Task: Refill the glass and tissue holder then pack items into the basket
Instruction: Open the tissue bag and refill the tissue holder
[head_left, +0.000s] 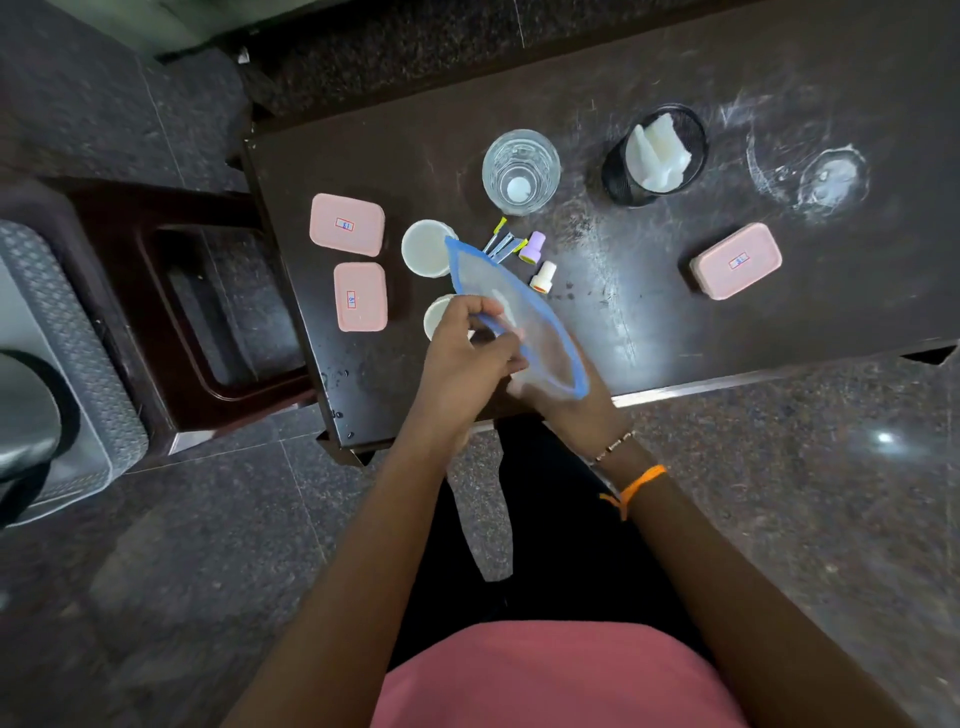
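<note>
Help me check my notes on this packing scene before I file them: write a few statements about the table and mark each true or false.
1. Three pink lidded boxes lie on the table: two at the left, one at the right. True.
2. The mesh holder is empty. False: white tissue sticks out of it.
3. Both hands hold the blue-edged clear pouch. True: the left hand pinches its edge, the right hand supports it from beneath.
4. The glass lies on its side. False: it stands upright.
5. The small purple bottle is inside the pouch. False: it lies on the table beside it.
</note>
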